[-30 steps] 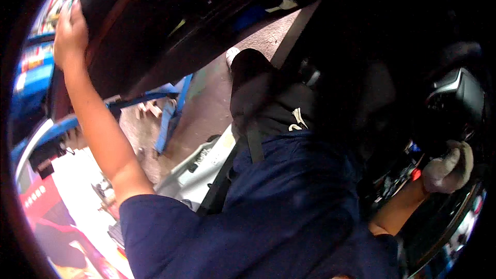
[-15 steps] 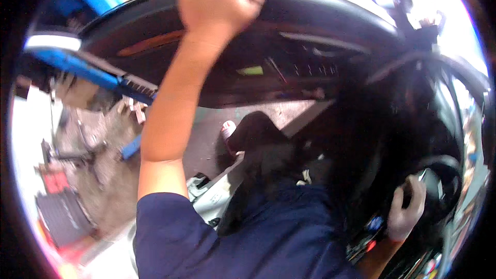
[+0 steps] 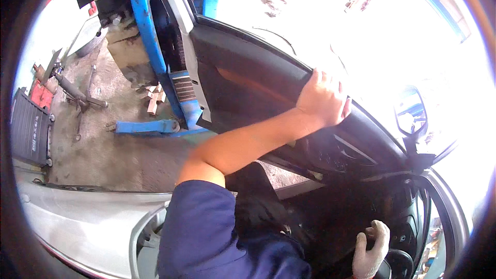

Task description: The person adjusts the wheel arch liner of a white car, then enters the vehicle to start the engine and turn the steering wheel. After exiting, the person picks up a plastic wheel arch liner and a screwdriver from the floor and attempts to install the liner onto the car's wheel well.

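Workshop floor (image 3: 124,150): grey concrete, stained and gritty, filling the nine o'clock half of the view. Blue steel lift post (image 3: 142,26), upright at eleven o'clock, with its blue base arm (image 3: 147,126) lying flat on the floor below it. Small pale wooden blocks (image 3: 151,101), clustered just beside the post. Long metal tools (image 3: 77,95), lying on the concrete at ten o'clock. Dark ribbed cabinet (image 3: 28,126), possibly a tool chest, at nine o'clock near the rim. Daylight: very strong from one to three o'clock, washing the outdoor ground (image 3: 330,15) nearly white.
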